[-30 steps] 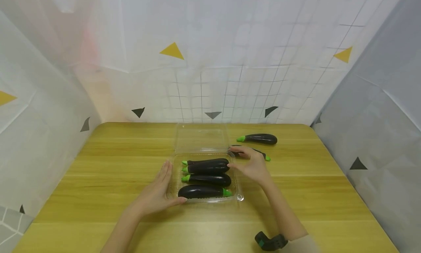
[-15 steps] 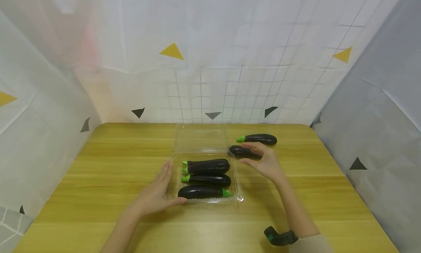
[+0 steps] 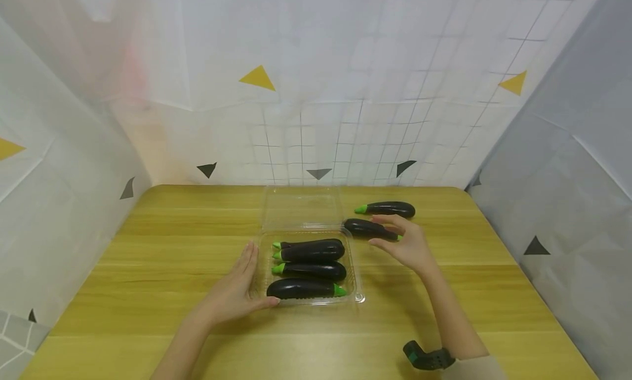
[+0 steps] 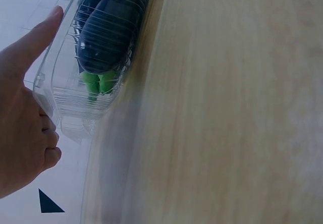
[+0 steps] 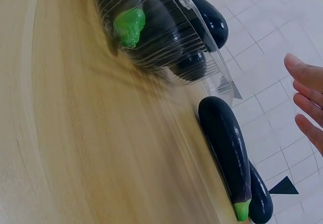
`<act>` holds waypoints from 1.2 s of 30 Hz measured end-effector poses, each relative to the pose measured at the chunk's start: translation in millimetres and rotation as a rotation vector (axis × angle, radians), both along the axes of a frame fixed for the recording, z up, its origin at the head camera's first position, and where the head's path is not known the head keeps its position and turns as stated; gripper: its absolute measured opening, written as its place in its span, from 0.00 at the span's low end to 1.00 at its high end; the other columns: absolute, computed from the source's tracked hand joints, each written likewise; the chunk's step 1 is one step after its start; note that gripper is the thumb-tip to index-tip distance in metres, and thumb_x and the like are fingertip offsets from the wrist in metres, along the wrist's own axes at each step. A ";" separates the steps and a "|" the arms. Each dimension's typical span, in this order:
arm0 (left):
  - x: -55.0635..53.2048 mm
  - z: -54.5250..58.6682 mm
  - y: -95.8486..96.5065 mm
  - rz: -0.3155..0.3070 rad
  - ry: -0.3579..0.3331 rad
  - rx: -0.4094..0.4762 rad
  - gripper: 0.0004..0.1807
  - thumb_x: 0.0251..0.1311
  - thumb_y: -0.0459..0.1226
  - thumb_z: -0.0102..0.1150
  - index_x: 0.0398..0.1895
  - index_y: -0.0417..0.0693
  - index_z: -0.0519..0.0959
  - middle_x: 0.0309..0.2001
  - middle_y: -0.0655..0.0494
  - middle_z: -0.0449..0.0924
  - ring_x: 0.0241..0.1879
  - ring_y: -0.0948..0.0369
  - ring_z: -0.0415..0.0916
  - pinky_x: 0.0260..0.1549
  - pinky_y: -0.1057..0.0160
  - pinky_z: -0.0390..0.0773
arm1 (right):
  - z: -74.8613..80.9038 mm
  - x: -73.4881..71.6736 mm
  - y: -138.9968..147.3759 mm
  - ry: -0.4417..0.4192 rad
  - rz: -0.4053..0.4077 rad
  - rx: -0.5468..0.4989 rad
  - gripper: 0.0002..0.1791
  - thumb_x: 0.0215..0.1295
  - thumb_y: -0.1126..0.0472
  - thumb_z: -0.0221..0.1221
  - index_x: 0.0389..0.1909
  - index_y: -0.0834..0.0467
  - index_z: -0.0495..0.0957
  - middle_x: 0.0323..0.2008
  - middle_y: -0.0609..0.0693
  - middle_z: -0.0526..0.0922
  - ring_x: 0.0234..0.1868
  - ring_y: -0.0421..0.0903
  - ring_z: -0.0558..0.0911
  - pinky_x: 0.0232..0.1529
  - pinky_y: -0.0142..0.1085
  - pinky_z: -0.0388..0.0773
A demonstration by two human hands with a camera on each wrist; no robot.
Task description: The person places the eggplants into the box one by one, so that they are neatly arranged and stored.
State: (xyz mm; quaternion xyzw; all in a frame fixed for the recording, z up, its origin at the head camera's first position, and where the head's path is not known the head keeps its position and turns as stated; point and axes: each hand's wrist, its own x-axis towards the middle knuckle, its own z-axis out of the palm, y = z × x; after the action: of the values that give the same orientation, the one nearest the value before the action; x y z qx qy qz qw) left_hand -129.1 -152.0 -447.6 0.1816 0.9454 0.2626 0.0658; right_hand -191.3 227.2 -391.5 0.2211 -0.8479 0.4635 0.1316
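Note:
A clear hinged plastic container sits mid-table and holds several dark eggplants with green stem ends. My left hand rests against its left side, fingers straight along the wall and the thumb at the front rim. In the left wrist view, the left thumb lies along the container's edge. My right hand hovers over the stem end of a loose eggplant, thumb and fingers apart around it. The right wrist view shows the right hand above that eggplant, with nothing between its fingers.
The container's transparent lid lies folded back behind it. Another eggplant lies farther back on the wooden table, beyond the right hand. White sheeting surrounds the table's back and sides.
My right hand has moved right from the container's right edge to the stem end of the nearer loose eggplant. The left hand has stayed at the container.

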 end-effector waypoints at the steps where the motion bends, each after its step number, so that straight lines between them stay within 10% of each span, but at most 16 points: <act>1: 0.1 0.1 0.0 0.000 -0.001 -0.001 0.67 0.49 0.68 0.59 0.76 0.38 0.34 0.76 0.43 0.26 0.74 0.46 0.32 0.65 0.40 0.55 | 0.3 0.3 0.1 -0.004 -0.003 0.002 0.26 0.48 0.71 0.72 0.51 0.67 0.78 0.48 0.59 0.83 0.52 0.56 0.79 0.53 0.47 0.77; 30: 1.3 2.2 0.8 -0.001 0.009 0.004 0.66 0.50 0.67 0.60 0.75 0.37 0.35 0.76 0.42 0.27 0.74 0.45 0.32 0.66 0.41 0.51 | -14.4 -7.6 13.6 -0.113 -0.012 -0.036 0.26 0.50 0.71 0.71 0.52 0.68 0.77 0.49 0.64 0.82 0.53 0.63 0.77 0.55 0.53 0.74; 36: 1.2 0.7 0.6 0.000 0.014 -0.004 0.66 0.50 0.67 0.61 0.75 0.38 0.35 0.76 0.43 0.27 0.74 0.47 0.32 0.67 0.43 0.51 | -38.3 -23.6 27.2 -0.124 -0.002 -0.062 0.27 0.50 0.69 0.71 0.54 0.65 0.77 0.51 0.60 0.82 0.55 0.61 0.77 0.56 0.57 0.72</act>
State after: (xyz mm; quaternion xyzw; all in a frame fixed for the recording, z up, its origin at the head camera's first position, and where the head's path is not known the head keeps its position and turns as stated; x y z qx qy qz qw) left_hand -128.0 -151.5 -446.9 0.1835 0.9464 0.2592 0.0597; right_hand -214.9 254.4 -429.7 0.1869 -0.8399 0.5022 0.0859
